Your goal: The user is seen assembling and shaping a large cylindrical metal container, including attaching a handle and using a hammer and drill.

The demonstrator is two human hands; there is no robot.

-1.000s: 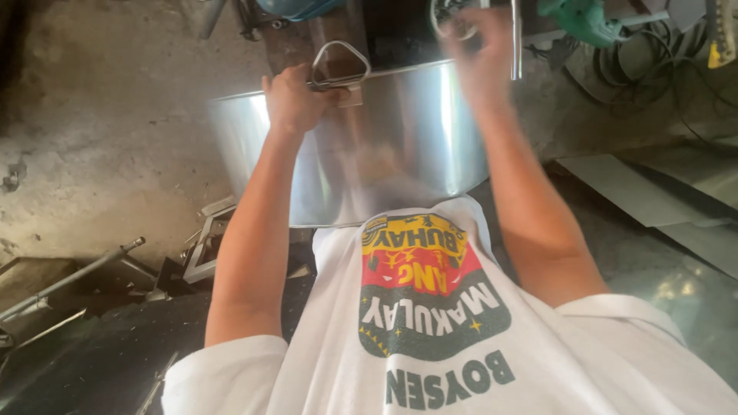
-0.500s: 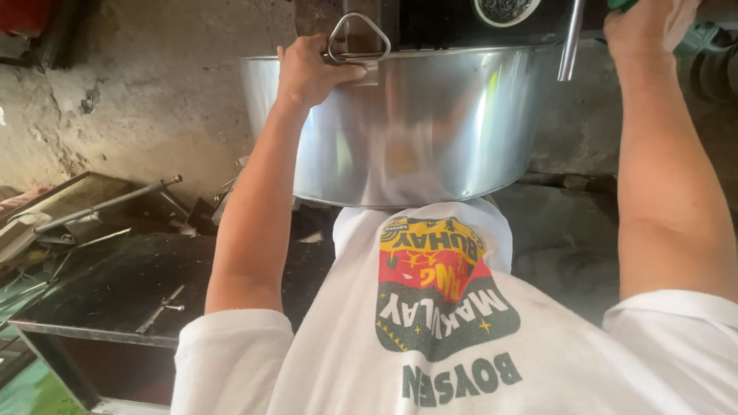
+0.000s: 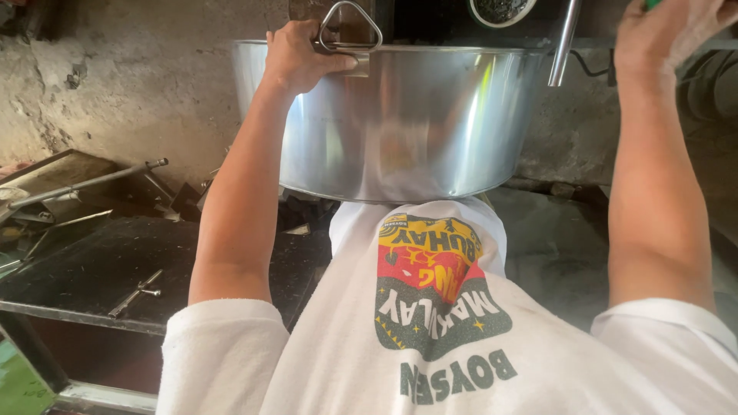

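Rough concrete wall (image 3: pixel 138 84), left hand (image 3: pixel 296 54) grip closed on steel basin (image 3: pixel 415 123) rim, right hand (image 3: pixel 665 34) grip unclear.

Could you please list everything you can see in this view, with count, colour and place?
Metal pot: one, shiny silver, large, top centre, pressed against the shirt.
Wire handle: one, silver, triangular loop on the pot's near rim.
Metal rod: one, silver, slanting by the pot's right rim.
Round bowl: one, pale rim, dark inside, top edge behind the pot.
Dark bench: one, black, lower left.
Small tool: one, grey metal, lying on the bench.
Long bar: one, grey, left, above the bench.
Wall: rough grey, behind.
Shirt: one, white with coloured print, bottom centre.
Left hand: on the pot's rim beside the handle.
Right hand: top right, raised; what it grips is cut off.
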